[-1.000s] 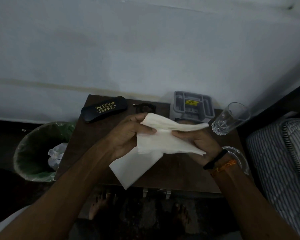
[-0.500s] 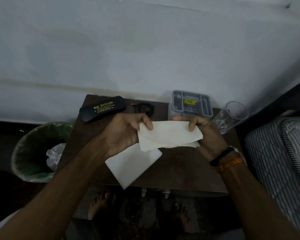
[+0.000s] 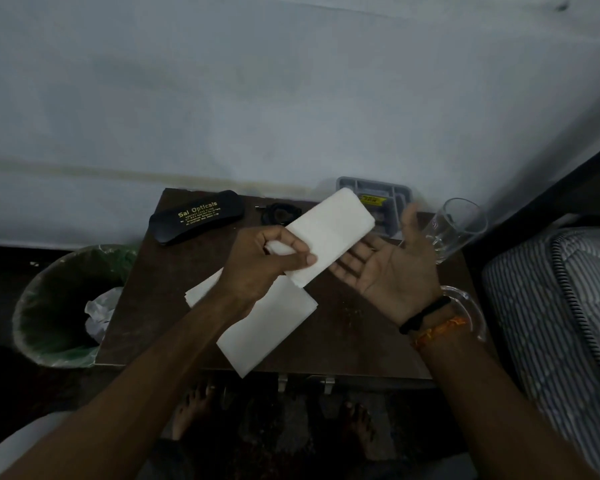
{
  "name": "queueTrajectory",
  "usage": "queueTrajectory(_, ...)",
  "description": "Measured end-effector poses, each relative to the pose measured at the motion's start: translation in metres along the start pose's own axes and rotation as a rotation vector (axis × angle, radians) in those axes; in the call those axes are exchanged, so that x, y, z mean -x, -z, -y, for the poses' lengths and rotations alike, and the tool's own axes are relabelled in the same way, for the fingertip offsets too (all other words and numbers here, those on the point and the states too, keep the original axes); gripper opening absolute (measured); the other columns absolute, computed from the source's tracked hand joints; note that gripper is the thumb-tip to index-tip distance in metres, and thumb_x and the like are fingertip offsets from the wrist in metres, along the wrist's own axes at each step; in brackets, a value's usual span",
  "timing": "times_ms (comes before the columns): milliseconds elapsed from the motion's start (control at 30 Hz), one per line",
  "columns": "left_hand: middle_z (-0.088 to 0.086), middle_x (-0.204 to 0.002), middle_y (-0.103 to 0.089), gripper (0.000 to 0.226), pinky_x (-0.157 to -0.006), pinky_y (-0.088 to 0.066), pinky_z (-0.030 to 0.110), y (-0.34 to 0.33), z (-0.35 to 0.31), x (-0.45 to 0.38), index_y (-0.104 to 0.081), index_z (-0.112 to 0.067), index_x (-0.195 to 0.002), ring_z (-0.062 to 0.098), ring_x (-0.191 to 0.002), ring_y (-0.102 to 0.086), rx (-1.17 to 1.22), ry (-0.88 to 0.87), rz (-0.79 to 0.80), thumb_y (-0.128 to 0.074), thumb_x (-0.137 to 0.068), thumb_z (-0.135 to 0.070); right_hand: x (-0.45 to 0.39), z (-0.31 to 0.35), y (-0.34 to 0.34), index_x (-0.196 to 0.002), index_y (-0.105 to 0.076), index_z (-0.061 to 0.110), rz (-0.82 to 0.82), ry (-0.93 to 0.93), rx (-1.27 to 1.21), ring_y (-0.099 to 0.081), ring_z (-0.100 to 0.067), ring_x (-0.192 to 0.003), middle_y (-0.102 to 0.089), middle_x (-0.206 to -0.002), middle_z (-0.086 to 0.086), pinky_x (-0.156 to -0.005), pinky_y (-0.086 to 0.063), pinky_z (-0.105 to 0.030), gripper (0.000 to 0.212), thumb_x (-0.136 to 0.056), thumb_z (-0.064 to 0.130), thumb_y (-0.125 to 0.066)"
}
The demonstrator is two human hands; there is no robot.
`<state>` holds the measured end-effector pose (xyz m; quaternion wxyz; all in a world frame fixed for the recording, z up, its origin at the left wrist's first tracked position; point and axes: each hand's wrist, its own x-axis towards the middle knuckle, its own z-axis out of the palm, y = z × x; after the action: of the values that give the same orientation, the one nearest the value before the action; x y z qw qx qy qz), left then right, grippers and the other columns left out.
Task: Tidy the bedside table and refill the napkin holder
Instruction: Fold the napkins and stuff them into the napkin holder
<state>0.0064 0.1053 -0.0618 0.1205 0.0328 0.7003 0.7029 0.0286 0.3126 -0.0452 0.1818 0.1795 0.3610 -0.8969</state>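
We look down on a dark brown counter (image 3: 343, 341) set against a pale wall. Our left hand (image 3: 260, 268) has its grip closed on a folded white napkin (image 3: 329, 233), thumb on top, holding it above the counter so that its far end points toward a grey napkin holder (image 3: 392, 192) at the back edge. Our right hand (image 3: 392, 268) lies palm up with fingers spread and relaxed, just beside the napkin, its grip wide and holding nothing. A second white napkin (image 3: 271, 327) lies flat on the counter beneath our left hand. A black spectacle case (image 3: 196, 216) sits at the back left, a clear glass (image 3: 459, 226) at the back right. A green-lined bin (image 3: 66, 306) stands on the floor to the left.
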Motion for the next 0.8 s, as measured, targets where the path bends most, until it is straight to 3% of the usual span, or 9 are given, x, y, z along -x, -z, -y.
queueTrajectory(100, 0.008, -0.103, -0.072, 0.018, -0.076, -0.061, 0.037, -0.007, 0.002, 0.002, -0.072, -0.002, -0.086, 0.020, -0.102, -0.067, -0.012, -0.028, 0.022, -0.083, -0.071, -0.001, -0.003, -0.013, -0.009, -0.131, -0.056, 0.008, -0.094, 0.099, 0.209, -0.062, -0.030, -0.118, -0.065, -0.129, -0.014, -0.101, -0.050, -0.046, 0.055, -0.083, 0.030, -0.069)
queueTrajectory(200, 0.005, -0.108, -0.067, 0.028, -0.070, -0.061, 0.034, -0.010, -0.001, 0.005, -0.063, -0.009, -0.089, 0.016, -0.104, -0.064, -0.115, -0.075, 0.117, -0.084, -0.072, -0.002, -0.006, -0.019, -0.004, -0.124, -0.061, 0.002, -0.201, 0.265, 0.331, -0.066, -0.030, -0.111, -0.068, -0.122, -0.015, -0.087, -0.058, -0.042, 0.043, -0.082, 0.002, -0.070)
queueTrajectory(367, -0.001, -0.112, -0.062, 0.074, -0.073, -0.063, 0.042, -0.013, -0.008, 0.006, -0.039, -0.019, -0.125, 0.016, -0.105, -0.064, -0.149, 0.106, 0.187, -0.084, -0.071, 0.000, -0.009, -0.009, 0.007, -0.112, -0.067, 0.006, -0.300, 0.400, 0.469, -0.066, -0.029, -0.108, -0.071, -0.114, -0.012, -0.093, -0.054, -0.052, 0.025, -0.087, 0.008, -0.068)
queueTrajectory(467, 0.005, -0.128, -0.058, 0.069, -0.080, -0.061, 0.050, -0.017, -0.008, 0.006, -0.042, -0.020, -0.136, 0.025, -0.113, -0.062, -0.118, 0.303, 0.326, -0.076, -0.080, 0.000, -0.012, -0.008, 0.010, -0.100, -0.066, 0.014, -0.373, 0.522, 0.725, -0.063, -0.025, -0.097, -0.068, -0.106, -0.013, -0.089, -0.053, -0.057, 0.009, -0.091, 0.017, -0.066)
queueTrajectory(567, 0.011, -0.128, -0.063, 0.054, -0.082, -0.060, 0.051, -0.019, -0.005, 0.009, -0.049, -0.014, -0.140, 0.032, -0.108, -0.067, -0.002, 0.440, 0.485, -0.064, -0.091, 0.002, -0.013, -0.006, 0.011, -0.104, -0.063, 0.015, -0.399, 0.621, 0.913, -0.062, -0.010, -0.088, -0.066, -0.099, -0.002, -0.078, -0.054, -0.036, 0.011, -0.093, 0.018, -0.063)
queueTrajectory(633, 0.015, -0.122, -0.067, 0.047, -0.083, -0.061, 0.048, -0.019, -0.002, 0.009, -0.050, -0.010, -0.139, 0.031, -0.098, -0.072, 0.008, 0.459, 0.500, -0.061, -0.094, 0.000, -0.013, -0.002, 0.010, -0.109, -0.062, 0.014, -0.412, 0.672, 0.995, -0.060, 0.005, -0.082, -0.065, -0.097, 0.006, -0.071, -0.051, -0.020, 0.016, -0.094, 0.019, -0.063)
queueTrajectory(700, 0.015, -0.123, -0.067, 0.046, -0.086, -0.060, 0.047, -0.017, 0.002, 0.007, -0.051, -0.007, -0.139, 0.030, -0.098, -0.072, 0.004, 0.440, 0.468, -0.060, -0.094, 0.000, -0.010, 0.002, 0.009, -0.114, -0.062, 0.012, -0.415, 0.674, 0.928, -0.062, 0.003, -0.087, -0.067, -0.103, 0.006, -0.074, -0.054, -0.018, 0.025, -0.091, 0.021, -0.066)
queueTrajectory(800, 0.014, -0.127, -0.064, 0.046, -0.088, -0.059, 0.048, -0.016, 0.006, 0.003, -0.052, -0.006, -0.138, 0.031, -0.106, -0.070, 0.040, 0.366, 0.393, -0.061, -0.093, 0.001, -0.005, 0.002, 0.004, -0.124, -0.058, 0.009, -0.254, 0.472, 0.544, -0.069, -0.017, -0.103, -0.070, -0.115, -0.004, -0.083, -0.059, -0.034, 0.050, -0.079, 0.023, -0.074)
